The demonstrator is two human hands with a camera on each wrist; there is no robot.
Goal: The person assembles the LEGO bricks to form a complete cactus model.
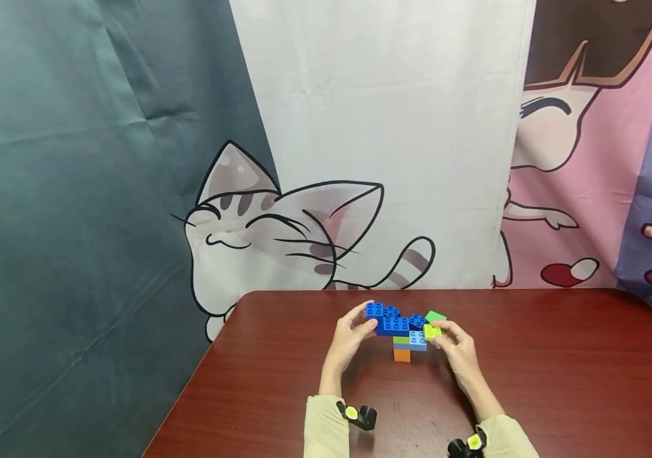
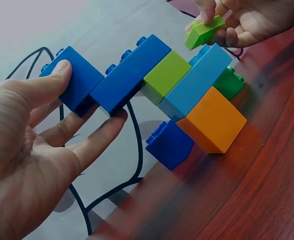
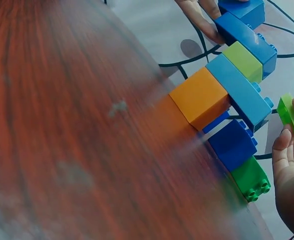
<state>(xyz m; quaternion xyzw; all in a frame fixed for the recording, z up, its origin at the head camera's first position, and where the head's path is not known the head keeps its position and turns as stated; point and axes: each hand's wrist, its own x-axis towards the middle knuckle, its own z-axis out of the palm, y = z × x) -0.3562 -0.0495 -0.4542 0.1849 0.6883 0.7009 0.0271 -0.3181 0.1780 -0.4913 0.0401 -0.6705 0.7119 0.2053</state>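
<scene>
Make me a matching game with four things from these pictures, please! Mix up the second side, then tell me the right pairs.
Things:
1. left hand
2. orange block
3. cat drawing
4. right hand

Where or what:
A. under the light blue block
B. on the backdrop
C. pinching a lime block
D. holding a dark blue block

Pairs: 1-D, 2-A, 3-B, 4-C
</scene>
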